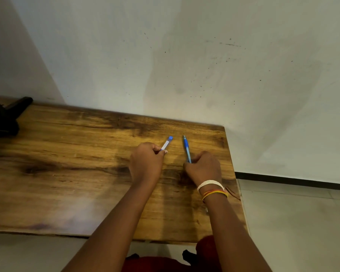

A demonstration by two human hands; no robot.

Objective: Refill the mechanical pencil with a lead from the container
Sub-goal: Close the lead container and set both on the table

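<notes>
Both forearms reach in over the tabletop's (67,154) near edge, bands on the right wrist. Right hand (203,167), toward the right edge, has its grip curled tight around the lower end of the blue mechanical pencil (186,149); the shaft pokes out beyond the knuckles, tip aimed at the far edge. Left hand (145,161), just beside it, pinches the lead container (166,143), blue cap jutting out toward the far edge. Each item's lower end is buried in a fist. Whether the cap is seated, I can't tell.

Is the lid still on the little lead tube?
Yes, on: the blue cap sits on the end of the small clear lead tube that the left hand grips.
</notes>
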